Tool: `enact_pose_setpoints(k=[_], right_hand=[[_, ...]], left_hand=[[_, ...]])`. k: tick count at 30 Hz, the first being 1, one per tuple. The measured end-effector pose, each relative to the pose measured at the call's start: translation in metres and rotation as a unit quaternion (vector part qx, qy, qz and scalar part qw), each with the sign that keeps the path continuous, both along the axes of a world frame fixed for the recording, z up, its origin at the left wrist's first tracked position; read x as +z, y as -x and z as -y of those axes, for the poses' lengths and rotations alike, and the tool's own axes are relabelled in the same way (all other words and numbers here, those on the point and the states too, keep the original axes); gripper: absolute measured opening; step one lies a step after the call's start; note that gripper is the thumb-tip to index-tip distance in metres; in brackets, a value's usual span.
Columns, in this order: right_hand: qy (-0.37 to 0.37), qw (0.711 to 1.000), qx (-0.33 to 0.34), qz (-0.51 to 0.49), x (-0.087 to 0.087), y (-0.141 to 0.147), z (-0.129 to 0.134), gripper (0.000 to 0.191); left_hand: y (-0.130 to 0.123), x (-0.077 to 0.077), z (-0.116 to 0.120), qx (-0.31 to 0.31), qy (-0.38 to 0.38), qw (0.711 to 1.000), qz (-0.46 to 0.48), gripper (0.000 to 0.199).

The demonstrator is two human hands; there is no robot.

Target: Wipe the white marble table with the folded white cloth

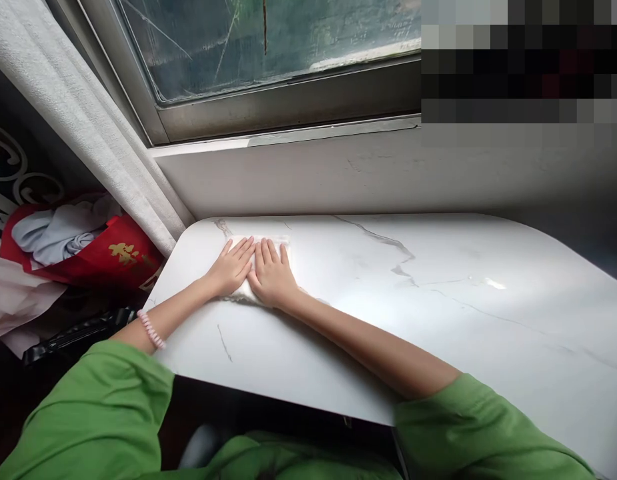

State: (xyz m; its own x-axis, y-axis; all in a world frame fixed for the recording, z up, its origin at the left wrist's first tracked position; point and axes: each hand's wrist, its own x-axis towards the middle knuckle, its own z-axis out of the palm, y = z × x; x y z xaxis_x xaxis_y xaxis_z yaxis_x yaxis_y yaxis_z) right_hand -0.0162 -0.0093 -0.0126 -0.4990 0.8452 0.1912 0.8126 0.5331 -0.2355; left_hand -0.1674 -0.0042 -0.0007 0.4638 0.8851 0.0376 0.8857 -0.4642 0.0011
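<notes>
1. Left hand [231,268]: flat, fingers extended, pressing on the white cloth [245,291].
2. Right hand [274,275]: likewise flat on the cloth, touching the left.
3. Cloth: beneath both hands, on the marble-patterned worktop [358,267].
4. Pink bracelet [151,330]: on the left forearm.

On my feed I log one tabletop [438,280], white, veined grey in marble fashion; one cloth [247,291], off-white; two sleeves, plain green. I record one bracelet [151,330], pale pink; one bag [95,260], red with a gold motif [123,253], its visible fabric contents [63,233] pale grey-blue. I list one curtain [83,113], light grey, and one window frame [288,103], grey-brown.
</notes>
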Motion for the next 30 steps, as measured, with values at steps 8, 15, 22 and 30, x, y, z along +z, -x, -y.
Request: enact_pose_setpoints(k=[8, 15, 22, 30], right_hand=[[0.028, 0.986, 0.163, -0.039, 0.009, -0.016, 0.104, 0.065], [0.051, 0.977, 0.197, -0.06, 0.01, -0.009, 0.113, 0.066], [0.062, 0.983, 0.158, -0.071, 0.009, 0.032, 0.061, 0.067], [0.059, 0.993, 0.077, -0.061, 0.007, 0.113, -0.051, 0.067]], left_hand=[[0.004, 0.005, 0.136, -0.018, -0.044, 0.999, 0.021, 0.058], [0.006, 0.011, 0.155, 0.004, -0.026, 0.999, 0.02, 0.063], [0.045, 0.006, 0.096, 0.03, -0.01, 0.999, 0.021, 0.055], [0.119, 0.003, -0.038, 0.052, 0.026, 0.998, 0.024, 0.055]])
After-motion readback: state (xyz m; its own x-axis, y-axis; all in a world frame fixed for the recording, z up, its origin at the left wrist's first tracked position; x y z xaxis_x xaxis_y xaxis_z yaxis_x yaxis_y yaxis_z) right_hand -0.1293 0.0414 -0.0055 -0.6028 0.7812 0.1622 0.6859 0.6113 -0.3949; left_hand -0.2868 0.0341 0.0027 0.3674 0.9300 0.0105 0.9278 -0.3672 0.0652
